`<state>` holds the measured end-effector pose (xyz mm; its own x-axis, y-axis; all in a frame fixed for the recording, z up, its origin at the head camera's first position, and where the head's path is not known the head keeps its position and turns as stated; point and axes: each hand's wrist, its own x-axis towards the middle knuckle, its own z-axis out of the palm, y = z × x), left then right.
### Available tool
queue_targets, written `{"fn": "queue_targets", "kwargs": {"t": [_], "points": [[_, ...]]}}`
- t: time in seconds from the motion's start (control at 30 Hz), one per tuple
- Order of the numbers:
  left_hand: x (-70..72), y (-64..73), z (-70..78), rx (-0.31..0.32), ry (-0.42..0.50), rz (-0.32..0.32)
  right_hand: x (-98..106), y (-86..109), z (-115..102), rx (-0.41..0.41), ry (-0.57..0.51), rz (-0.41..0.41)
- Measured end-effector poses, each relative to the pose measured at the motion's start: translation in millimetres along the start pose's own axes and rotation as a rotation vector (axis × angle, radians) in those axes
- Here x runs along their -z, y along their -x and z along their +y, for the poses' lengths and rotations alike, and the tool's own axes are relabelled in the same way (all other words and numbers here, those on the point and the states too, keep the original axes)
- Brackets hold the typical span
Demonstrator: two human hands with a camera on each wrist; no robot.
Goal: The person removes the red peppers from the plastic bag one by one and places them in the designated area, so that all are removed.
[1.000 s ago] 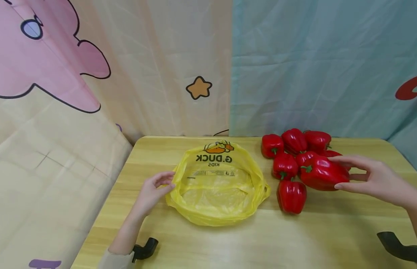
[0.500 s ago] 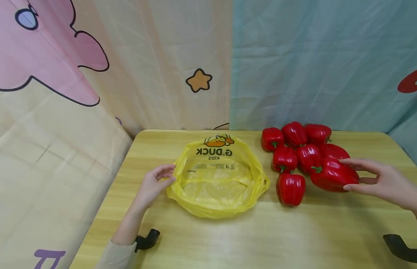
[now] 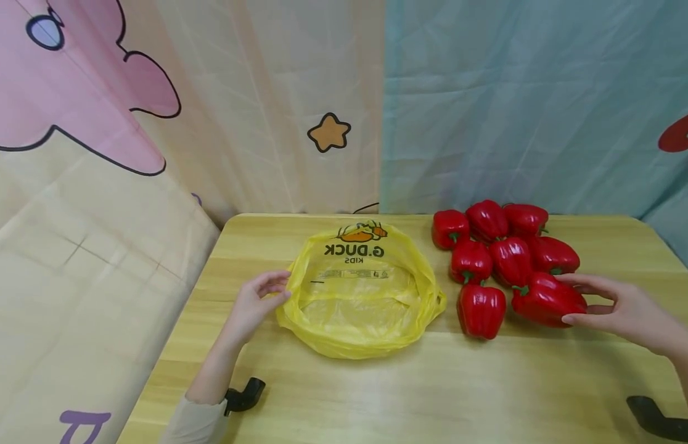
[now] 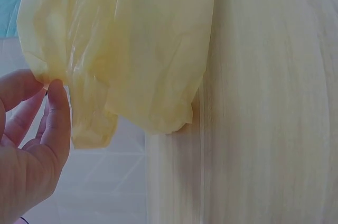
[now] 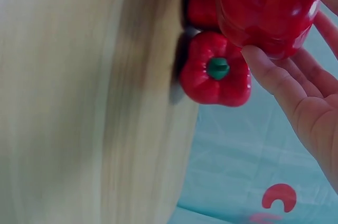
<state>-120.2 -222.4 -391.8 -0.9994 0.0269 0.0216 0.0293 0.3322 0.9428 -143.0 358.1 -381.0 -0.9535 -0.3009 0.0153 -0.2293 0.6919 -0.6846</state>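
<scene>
My left hand (image 3: 256, 305) pinches the left rim of a thin yellow plastic bag (image 3: 355, 348), whose wide mouth is spread toward me. Seen from the left wrist, the thumb and fingertips (image 4: 59, 97) meet at the bag's edge (image 4: 153, 49). My right hand (image 3: 616, 311) holds a glossy red bell pepper (image 3: 546, 300) by its blunt end, thumb in front and fingers behind, low over the table at the near right of a pepper group. In the right wrist view this pepper (image 5: 264, 10) fills the top, its stem out of sight.
Several more red bell peppers (image 3: 510, 260) lie close together at the back right, the nearest one (image 3: 481, 311) just right of the bag. The wooden table (image 3: 410, 401) ends at a hanging curtain (image 3: 488, 111). Black wrist mounts (image 3: 245, 396) sit at both wrists.
The pepper in my right hand has moved right and toward me, then lower, uncovering the peppers behind it. My left hand keeps its pinch on the bag. The head view has tilted slightly down.
</scene>
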Motion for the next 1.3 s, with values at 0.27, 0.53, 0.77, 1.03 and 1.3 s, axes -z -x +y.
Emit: {"fn": "queue_targets", "kwargs": {"t": [0.27, 0.53, 0.77, 1.03, 1.3], "points": [[-0.5, 2.1, 0.3, 0.005, 0.004, 0.009, -7.5, -2.2, 5.8, -0.030, 0.017, -0.042], [0.9, 3.0, -2.6, 0.014, -0.002, 0.015, -14.7, -1.3, 6.4, -0.008, -0.033, -0.058], [0.3, 2.5, -3.8, 0.002, 0.002, 0.012, -19.2, -0.8, 10.2, 0.006, -0.067, -0.066], [-0.7, 2.0, -5.0, -0.020, -0.022, 0.013, -20.0, -1.9, 9.6, -0.009, -0.064, -0.080], [-0.6, 2.1, -2.6, -0.017, -0.022, 0.011, -20.5, -3.3, 10.2, -0.042, -0.088, -0.099]]}}
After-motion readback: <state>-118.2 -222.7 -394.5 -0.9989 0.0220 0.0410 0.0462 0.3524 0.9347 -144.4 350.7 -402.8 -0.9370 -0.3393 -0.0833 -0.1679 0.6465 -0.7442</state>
